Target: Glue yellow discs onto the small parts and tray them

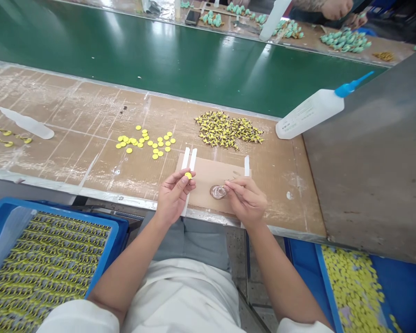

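Observation:
My left hand (pixel 173 194) is closed in a pinch on a small round yellow disc (pixel 188 175), above the left side of a cardboard sheet (pixel 208 171). My right hand (pixel 247 200) is also pinched shut, with its fingertips at the edge of a small brownish, glossy puddle or shallow dish (pixel 216 192) on the cardboard. Whatever sits between those fingertips is too small to name. Loose yellow discs (pixel 160 144) lie scattered beyond my left hand. Behind the cardboard is a heap of small yellow-and-black pieces (pixel 225 129).
A white bottle with blue nozzle (pixel 312 113) leans against a metal panel (pixel 370 162) at right. Beyond the table runs a green belt (pixel 152 55). Blue trays of yellow pieces (pixel 48 259) and discs (pixel 353 286) flank me. Another person's hand (pixel 336 8) is across the belt.

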A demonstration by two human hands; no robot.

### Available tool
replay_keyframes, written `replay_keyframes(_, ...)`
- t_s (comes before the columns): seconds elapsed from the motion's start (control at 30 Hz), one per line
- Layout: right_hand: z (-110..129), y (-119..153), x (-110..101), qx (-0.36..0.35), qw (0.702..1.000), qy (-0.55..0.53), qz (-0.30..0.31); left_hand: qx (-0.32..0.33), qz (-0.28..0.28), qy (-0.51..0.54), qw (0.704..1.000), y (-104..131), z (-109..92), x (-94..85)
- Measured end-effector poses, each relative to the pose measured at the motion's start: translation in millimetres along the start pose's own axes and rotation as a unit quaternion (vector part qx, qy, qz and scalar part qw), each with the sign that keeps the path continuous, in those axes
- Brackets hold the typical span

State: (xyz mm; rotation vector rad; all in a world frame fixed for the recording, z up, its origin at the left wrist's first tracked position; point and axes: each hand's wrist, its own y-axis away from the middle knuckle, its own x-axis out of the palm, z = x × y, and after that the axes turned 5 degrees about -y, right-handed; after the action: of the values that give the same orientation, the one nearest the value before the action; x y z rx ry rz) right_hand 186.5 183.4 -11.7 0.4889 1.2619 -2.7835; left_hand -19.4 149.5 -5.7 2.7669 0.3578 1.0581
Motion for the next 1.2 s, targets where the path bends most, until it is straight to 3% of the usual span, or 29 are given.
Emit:
replay_keyframes(0.3, -1, 2, -1, 0.032, 0.999, -0.001, 0.0, -0.002, -0.01, -0.01, 1.0, 1, -1, 0.0)
replay_keyframes(0.5, 1, 7, -1, 0.171, 0.977, -0.09, -0.092, -0.006, -0.007, -0.012, 1.0, 6, -1, -1.9)
replay_keyframes(0.67, 5, 15, 0, 0.235, 0.959, -0.085, -0.133, -0.023, -0.022, 0.009, 0.999, 18, 1, 1.5)
replay_keyframes(0.9, 8, 17, 1, 0.199, 0.973, -0.065, -0.1, -0.049, -0.013, 0.014, 0.999, 28, 4, 4.7)
replay_keyframes(1.2, 14, 12, 2, 0.172, 0.977, -0.068, -0.101, -0.051, -0.001, 0.022, 0.998, 32, 5, 5.9)
